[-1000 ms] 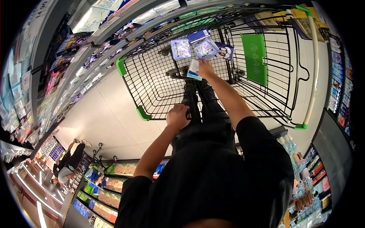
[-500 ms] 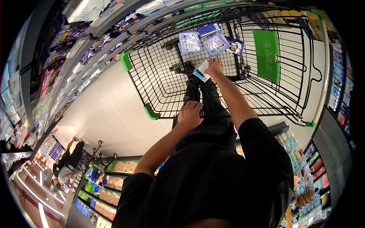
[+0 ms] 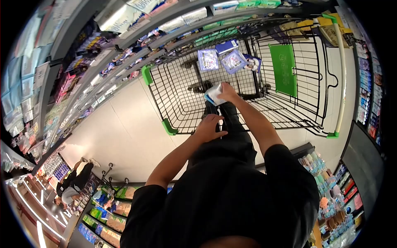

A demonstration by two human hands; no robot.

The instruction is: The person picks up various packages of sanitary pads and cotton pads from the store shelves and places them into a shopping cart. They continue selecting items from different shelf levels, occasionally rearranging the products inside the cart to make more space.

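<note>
My right hand (image 3: pixel 227 91) is closed on a white and blue packet (image 3: pixel 214 94) over the shopping cart. My left hand (image 3: pixel 210 128) is at the near rim of the black wire cart (image 3: pixel 182 89), its thumb spread from its fingers and nothing visible in it. Two purple packs (image 3: pixel 208 60) lie in the cart, with a dark blue box (image 3: pixel 226 46) behind them. To their right rests a dark blue pack (image 3: pixel 252 63), partly overlapped.
Packed shelves (image 3: pixel 136 41) run along the left and far side. The cart's handle (image 3: pixel 341 78) is at right, near a rack of goods (image 3: pixel 366 87). Behind me stand more shelves (image 3: pixel 111 215). Other people (image 3: pixel 74 182) are at lower left on the pale floor (image 3: pixel 124 124).
My right hand has drawn the packet nearer and left, tilting it. My left thumb has come away from the fingers. The cart's front end has shifted slightly right and down in view.
</note>
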